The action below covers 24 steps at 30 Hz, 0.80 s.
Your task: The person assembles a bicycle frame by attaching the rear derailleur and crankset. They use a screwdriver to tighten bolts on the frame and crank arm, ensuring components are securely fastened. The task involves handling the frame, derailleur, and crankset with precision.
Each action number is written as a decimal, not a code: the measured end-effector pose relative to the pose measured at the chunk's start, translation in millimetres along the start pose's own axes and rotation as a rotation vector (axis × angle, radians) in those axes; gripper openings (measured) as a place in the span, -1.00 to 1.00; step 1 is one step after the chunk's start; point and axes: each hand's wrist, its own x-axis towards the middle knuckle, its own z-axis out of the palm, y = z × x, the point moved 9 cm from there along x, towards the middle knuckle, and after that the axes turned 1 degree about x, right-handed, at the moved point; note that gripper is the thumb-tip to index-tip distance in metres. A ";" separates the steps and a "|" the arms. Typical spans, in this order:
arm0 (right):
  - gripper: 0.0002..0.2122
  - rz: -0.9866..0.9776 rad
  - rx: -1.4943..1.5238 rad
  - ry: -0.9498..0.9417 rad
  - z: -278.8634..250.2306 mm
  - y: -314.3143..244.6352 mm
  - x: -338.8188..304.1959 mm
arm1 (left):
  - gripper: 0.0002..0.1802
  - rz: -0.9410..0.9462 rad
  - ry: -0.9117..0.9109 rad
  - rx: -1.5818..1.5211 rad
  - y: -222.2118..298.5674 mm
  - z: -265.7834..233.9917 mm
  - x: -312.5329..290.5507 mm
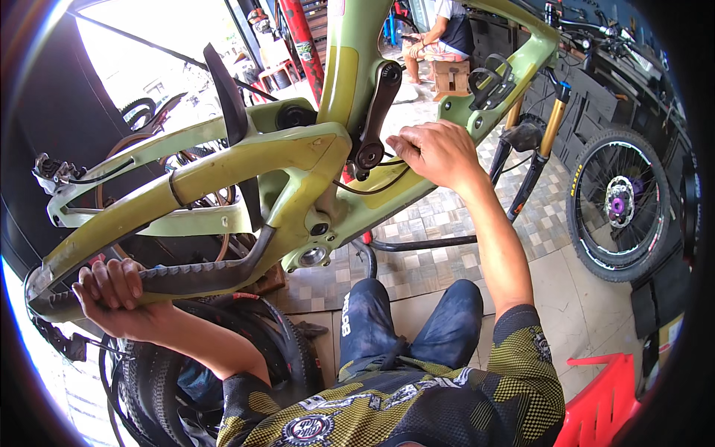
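A green mountain bike frame (342,89) is held up in front of me, its rear end toward the left. My left hand (112,290) wraps round the frame's near rear stay, over a black ribbed guard (201,277). Over the lower tube on the right, my right hand (439,153) has its fingers curled. A thin black cable (376,192) loops beside these fingers; what the fingertips grip is hidden. Just left of that hand, a dark link arm (377,115) is bolted to the frame. A round opening (313,256) shows low on the frame.
Tyres (156,372) lie at lower left. A wheel (618,205) leans at right, near a fork with gold stanchions (553,127). A red plastic chair (602,402) stands at lower right. Beyond the frame are a red post (300,52) and a seated person (447,33).
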 end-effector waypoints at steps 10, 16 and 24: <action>-0.60 -0.001 0.012 0.018 -3.1 1.4 2.4 | -0.65 0.012 0.009 -0.016 -1.4 -1.1 -6.5; -0.59 -0.016 0.000 0.004 -0.2 -1.6 2.9 | -0.65 -0.005 -0.028 -0.006 -1.4 2.8 -1.0; -0.52 0.043 -0.006 -0.059 1.9 3.6 1.6 | -0.65 -0.003 -0.033 -0.029 -1.2 -0.9 -5.4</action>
